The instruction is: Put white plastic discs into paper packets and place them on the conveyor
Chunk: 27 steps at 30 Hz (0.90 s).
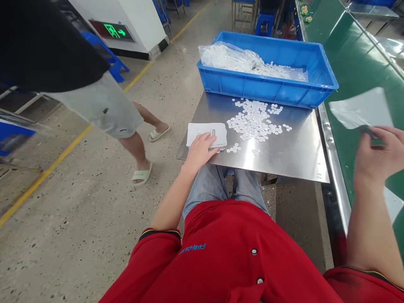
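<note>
Left hand [199,151] lies flat, fingers loose, on white booklet stack [207,134] on steel surface [284,155]; right hand [377,158] pinches blurred white sheet [360,110] over green belt [353,63].

Bright, even light; blurred right edge

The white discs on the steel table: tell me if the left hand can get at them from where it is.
Probably yes. The left hand rests on the white booklets, and the white discs lie loose on the steel table just beside them, with nothing between.
</note>
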Each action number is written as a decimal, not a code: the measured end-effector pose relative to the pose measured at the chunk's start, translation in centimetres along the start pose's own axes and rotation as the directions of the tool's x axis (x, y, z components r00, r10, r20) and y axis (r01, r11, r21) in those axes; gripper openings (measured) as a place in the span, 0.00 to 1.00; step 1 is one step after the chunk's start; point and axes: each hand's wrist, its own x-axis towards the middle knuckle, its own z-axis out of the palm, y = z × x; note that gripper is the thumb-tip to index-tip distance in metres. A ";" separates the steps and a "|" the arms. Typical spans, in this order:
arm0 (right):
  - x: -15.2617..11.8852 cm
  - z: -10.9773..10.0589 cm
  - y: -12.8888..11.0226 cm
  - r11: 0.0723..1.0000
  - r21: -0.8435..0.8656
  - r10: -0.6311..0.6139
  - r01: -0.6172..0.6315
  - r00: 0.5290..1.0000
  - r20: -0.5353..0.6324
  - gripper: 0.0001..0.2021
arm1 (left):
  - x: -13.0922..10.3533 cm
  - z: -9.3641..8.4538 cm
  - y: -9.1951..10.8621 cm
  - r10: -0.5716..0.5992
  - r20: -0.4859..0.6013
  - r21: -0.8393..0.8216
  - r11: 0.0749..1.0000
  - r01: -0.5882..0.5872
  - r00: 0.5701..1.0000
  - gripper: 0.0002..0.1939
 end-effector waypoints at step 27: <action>-9.8 12.1 -18.2 0.979 0.201 -0.169 0.027 0.654 0.737 0.04 | -3.0 -1.4 0.5 -0.229 -0.370 -0.538 0.843 -0.007 0.900 0.11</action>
